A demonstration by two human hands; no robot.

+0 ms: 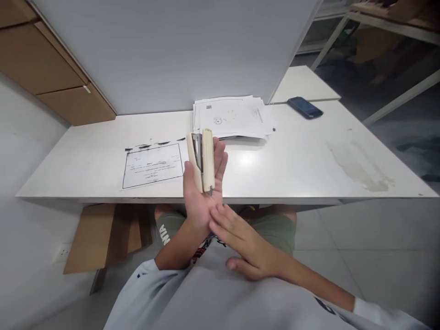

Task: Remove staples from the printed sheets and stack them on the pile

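Note:
My left hand (199,197) is raised palm up in front of the table edge and holds a cream stapler (202,160) upright, its metal inside showing between the two halves. My right hand (244,245) lies flat just below, fingers stretched toward the left wrist, holding nothing. On the white table (309,160) beyond the stapler lies a printed sheet with a black border (153,166), and behind it a stack of white papers (232,117).
A dark phone (305,107) rests at the table's far right. A grey partition (172,50) stands behind the table. Cardboard boxes (51,68) sit far left, and a cardboard piece (92,236) leans under the table. A stain (360,167) marks the right side.

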